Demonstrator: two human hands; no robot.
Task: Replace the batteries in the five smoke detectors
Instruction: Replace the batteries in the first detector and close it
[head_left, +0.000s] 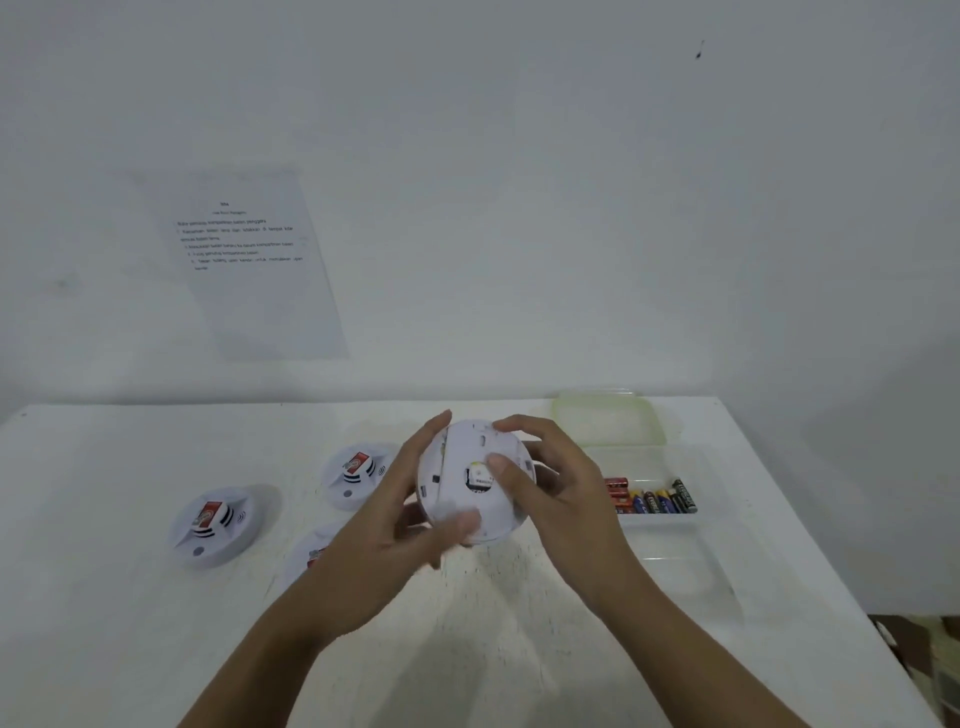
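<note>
Both hands hold a round white smoke detector above the white table, its back facing me. My left hand grips its left edge, thumb across the lower rim. My right hand grips the right side, thumb pressing beside a round opening in the back cover. The cover looks slightly askew along a seam at the left. Three more detectors lie face up: one detector at the left, a second detector behind my left hand, a third detector mostly hidden by my left forearm. Batteries lie in a clear tray.
The clear plastic tray stands at the right of the table, with a greenish lidded container behind it. A printed instruction sheet hangs on the wall. The table's right edge drops off near a cluttered floor area.
</note>
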